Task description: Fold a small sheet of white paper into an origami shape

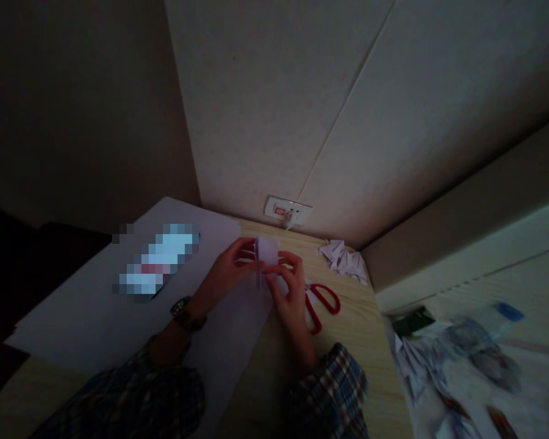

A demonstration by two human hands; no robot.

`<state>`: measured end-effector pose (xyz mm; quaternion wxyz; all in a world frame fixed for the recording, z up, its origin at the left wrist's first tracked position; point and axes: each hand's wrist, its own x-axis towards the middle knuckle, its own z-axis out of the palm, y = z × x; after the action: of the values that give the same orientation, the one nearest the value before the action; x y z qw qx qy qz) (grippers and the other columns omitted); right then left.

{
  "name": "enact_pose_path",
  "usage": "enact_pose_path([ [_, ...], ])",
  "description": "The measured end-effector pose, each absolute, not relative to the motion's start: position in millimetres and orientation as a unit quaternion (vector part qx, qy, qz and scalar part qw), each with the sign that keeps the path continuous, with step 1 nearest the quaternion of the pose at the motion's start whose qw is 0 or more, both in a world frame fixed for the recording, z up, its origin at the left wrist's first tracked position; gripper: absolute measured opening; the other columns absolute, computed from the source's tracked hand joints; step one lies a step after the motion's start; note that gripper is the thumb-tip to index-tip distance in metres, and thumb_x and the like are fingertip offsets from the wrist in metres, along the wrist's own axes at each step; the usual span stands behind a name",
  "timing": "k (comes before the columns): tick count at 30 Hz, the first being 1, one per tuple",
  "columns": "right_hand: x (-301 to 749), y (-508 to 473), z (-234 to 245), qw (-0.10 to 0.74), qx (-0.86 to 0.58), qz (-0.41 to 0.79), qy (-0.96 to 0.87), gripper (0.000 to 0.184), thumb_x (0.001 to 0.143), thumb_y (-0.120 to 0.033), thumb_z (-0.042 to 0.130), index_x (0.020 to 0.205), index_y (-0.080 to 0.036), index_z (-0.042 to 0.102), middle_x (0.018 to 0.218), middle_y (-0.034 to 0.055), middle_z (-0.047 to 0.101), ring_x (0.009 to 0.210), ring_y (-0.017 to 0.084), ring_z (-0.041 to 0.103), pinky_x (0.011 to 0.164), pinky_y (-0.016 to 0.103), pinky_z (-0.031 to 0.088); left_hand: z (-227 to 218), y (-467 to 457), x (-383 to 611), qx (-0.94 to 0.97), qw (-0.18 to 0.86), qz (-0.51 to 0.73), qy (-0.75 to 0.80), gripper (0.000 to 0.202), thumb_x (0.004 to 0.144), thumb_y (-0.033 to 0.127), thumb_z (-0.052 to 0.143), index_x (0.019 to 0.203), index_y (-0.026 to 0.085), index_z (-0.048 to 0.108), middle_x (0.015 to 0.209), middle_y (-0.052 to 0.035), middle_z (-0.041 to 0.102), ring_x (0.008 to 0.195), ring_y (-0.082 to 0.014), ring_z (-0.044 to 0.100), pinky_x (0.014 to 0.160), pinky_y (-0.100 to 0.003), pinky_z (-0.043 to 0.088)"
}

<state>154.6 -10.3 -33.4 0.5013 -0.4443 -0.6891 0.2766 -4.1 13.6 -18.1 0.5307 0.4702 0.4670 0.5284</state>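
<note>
A small piece of pale paper (268, 251), bent over into a curve, is held up between both hands above the table. My left hand (231, 268) grips its left side, fingers behind and thumb near the lower edge. From the right, my right hand (289, 283) pinches the lower part of the paper, with its fingertips close to my left thumb. Scissors with red handles (333, 299) lie on the table just right of my right hand, their blades mostly hidden. Under my left forearm spread large white paper sheets (219, 341).
A lit phone (160, 259), blurred out, rests on the sheets at left. Folded paper pieces (345, 259) lie at the table's back right corner. A wall socket (287, 209) holds a plug. Beyond the table's right edge are a clear bottle (489, 323) and more folded papers (412, 366).
</note>
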Motion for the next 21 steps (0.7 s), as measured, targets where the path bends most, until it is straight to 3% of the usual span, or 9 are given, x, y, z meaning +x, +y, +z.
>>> enact_pose_path([
  [7,152.9,-8.6,-34.4,0.5,-0.439,0.289,-0.688,0.014,0.08,-0.029,0.068,0.095,-0.028,0.067,0.118,0.0038,0.052,0.11,0.023,0.052,0.097,0.04,0.043,-17.1,12.1,-3.0,0.467,0.523,0.529,0.478,0.047,0.06,0.031,0.08,0.101,0.018,0.061,0.1,-0.0051,0.069,0.089,-0.0228,0.066,0.076,-0.035,0.053],
  [21,154.1,-6.5,-33.5,0.529,-0.467,0.286,-0.648,0.009,0.089,-0.024,0.054,0.088,-0.023,0.063,0.107,0.0062,0.059,0.102,0.02,0.055,0.086,0.034,0.046,-10.8,9.8,-3.7,0.455,0.544,0.519,0.477,0.048,0.068,0.043,0.075,0.105,0.017,0.063,0.101,-0.006,0.072,0.096,-0.0253,0.066,0.085,-0.037,0.051],
])
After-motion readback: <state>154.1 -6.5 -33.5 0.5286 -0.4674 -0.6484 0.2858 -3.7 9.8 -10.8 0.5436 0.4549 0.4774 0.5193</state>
